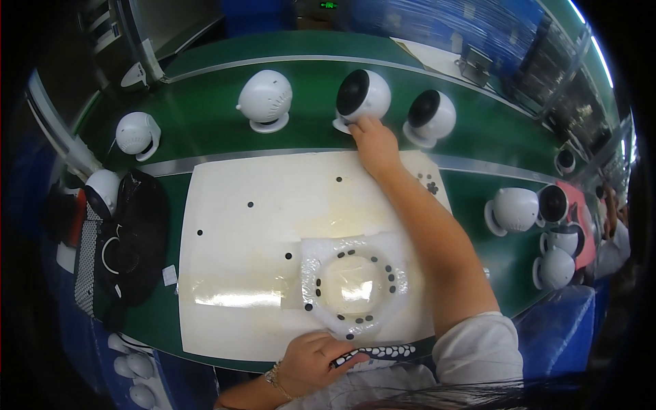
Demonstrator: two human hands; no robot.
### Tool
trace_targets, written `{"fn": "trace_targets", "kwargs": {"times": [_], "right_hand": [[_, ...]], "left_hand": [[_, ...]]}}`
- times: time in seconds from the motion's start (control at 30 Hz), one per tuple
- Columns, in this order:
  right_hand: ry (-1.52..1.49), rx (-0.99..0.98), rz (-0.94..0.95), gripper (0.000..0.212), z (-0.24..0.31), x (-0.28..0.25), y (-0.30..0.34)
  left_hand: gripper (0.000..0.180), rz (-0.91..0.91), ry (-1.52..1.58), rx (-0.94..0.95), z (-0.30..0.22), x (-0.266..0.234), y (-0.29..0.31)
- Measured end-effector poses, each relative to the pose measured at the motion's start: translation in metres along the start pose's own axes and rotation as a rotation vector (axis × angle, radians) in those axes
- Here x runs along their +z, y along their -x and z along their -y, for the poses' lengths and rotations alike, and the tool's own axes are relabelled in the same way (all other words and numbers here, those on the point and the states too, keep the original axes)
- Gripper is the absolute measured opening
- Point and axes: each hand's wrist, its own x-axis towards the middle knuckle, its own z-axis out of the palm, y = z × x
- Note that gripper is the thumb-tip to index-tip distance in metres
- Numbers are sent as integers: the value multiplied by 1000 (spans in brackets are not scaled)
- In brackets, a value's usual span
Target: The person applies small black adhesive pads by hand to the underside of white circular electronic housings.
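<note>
White plastic meets the right hand [378, 145] at the base of a rounded, black-faced device [376, 96] on the green belt [198, 102]; grip cannot be told from here. Left hand [311, 362] grasps a black, white-spotted strip [393, 352] near the cream rectangular board [229, 260].

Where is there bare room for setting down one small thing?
White board: its lower left, between black item and padded ring. Green belt: between its two leftmost round devices. Crowded: around the right hand, and the table's right end with clustered devices.
</note>
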Motion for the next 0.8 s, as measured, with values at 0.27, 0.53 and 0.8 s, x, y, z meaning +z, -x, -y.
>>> {"fn": "trace_targets", "kwargs": {"times": [0.27,0.53,0.8], "right_hand": [[-35,368,473,27,-34,-11,12],[165,501,105,33,-119,-33,47],[-316,452,-38,19,1,-186,49]], "left_hand": [[10,4,206,-49,6,-6,5],[13,1,232,-83,-2,-9,4],[18,-140,250,-154,-2,-3,9]]}}
